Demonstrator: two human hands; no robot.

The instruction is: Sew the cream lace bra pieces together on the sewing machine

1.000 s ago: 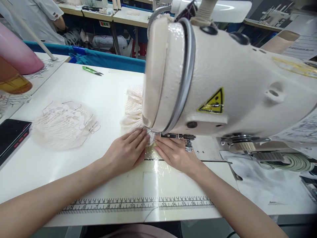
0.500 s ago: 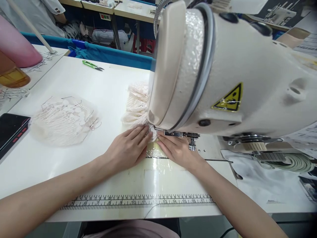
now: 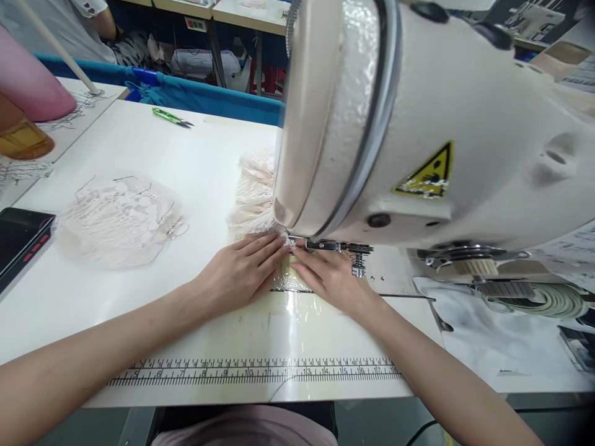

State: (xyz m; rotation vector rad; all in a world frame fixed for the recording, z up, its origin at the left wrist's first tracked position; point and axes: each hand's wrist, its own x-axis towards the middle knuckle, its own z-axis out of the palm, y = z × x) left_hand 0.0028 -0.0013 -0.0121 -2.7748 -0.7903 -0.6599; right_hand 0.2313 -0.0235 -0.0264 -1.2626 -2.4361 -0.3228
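A large cream sewing machine fills the upper right. Under its head lies cream lace fabric, bunched behind the needle area. My left hand lies flat on the table with its fingers stretched out, the tips pressing the lace just left of the presser foot. Opposite it, my right hand rests flat too, fingertips touching the lace beside the foot. The two hands' fingertips almost meet. The needle itself is hidden by the machine head.
A second pile of lace pieces lies at the left. Green thread snips rest at the table's far edge. A black device sits at the left edge. A printed ruler runs along the near edge. Another person's sleeve shows at top left.
The view has shifted closer to the machine. Both hands have crept slightly forward toward the presser foot, staying flat on the lace.
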